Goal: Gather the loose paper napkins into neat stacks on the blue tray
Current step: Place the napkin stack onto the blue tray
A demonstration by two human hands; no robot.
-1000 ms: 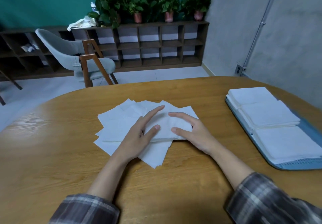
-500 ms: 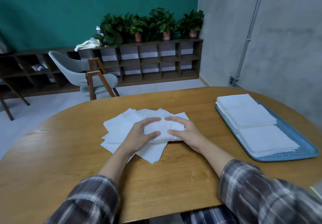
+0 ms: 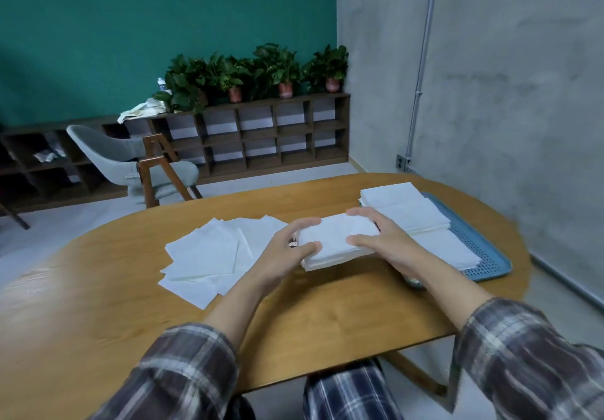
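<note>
Gripping the bundle of napkins [image 3: 333,240] from its two ends, the left hand [image 3: 287,251] and the right hand [image 3: 389,246] are each clamped on it, with fingers curled over the top and thumb pressed in on the near side. This opposed two-sided hold is probably meant to keep the edges flush; thin sheets would fan out under a one-sided grip. The bundle appears to sit just clear of the counter [image 3: 327,315], although contact along its lower edge cannot be ruled out.

Location: the bundle is at the centre of the work area. The blue tray [image 3: 490,256] lies at 3 o'clock from it, near but partly hidden behind the right hand. The loose napkins [image 3: 209,256] lie at 9 o'clock, flat on the counter and overlapping at mixed angles.

Tray contents: three stacks [image 3: 408,210] in a row running from the far end to the near end, each squared.

Materials:
- Napkins — white, matte, square, soft paper with a faint embossed grain; compressible and easily shifted.
- Tray — rectangular, rounded corners, a raised rim and a perforated floor; likely rigid plastic.
- Counter — oval top in smooth, glossy wood veneer, offering little friction to loose sheets.

Judgement: the task is partly complete, with the bundle not yet on the tray.
</note>
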